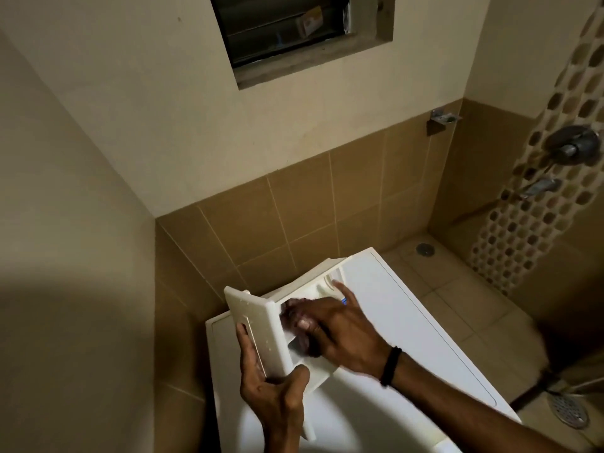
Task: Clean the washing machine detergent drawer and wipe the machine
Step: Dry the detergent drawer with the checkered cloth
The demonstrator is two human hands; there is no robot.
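The white detergent drawer is held tilted above the white washing machine top. My left hand grips the lower end of the drawer's front panel, fingers on the face and thumb on the inner side. My right hand, with a black band at the wrist, reaches into the drawer's compartments. Its curled fingers hold a thin white handle with a blue mark, apparently a small brush. The working end is hidden inside the drawer and blurred.
A plain wall stands close on the left, and a tiled wall lies behind the machine. Shower taps are mounted on the mosaic strip at the right. A floor drain lies at the lower right. A louvred window is overhead.
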